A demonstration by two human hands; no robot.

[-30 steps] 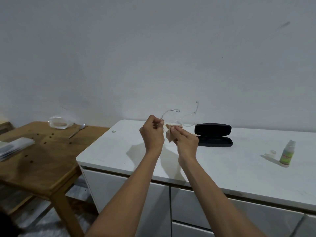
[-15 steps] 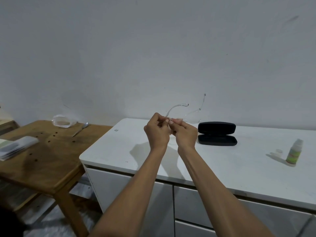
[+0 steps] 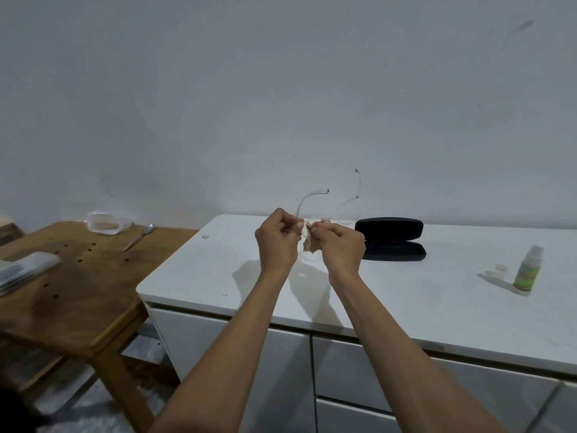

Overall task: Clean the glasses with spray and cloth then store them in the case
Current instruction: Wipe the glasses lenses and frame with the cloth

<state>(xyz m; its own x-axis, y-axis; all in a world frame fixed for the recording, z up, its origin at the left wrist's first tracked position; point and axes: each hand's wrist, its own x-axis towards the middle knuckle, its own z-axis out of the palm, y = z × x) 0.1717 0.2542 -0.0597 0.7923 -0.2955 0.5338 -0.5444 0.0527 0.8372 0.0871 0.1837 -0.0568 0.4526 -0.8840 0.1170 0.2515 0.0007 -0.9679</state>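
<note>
Above the bench, the left hand is pinching the clear glasses by the frame while the right hand is rubbing a lens through the cloth, both grips closed. The thin frame is likely flexing under that pinch; pressing too hard risks bending it or dropping it short of the open case.

Two hands, one glasses, cloth, case, bottle.

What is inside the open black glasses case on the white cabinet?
The open black glasses case shows only its dark lining; no glasses inside. The raised lid and the right hand cover its back and left end.
</note>
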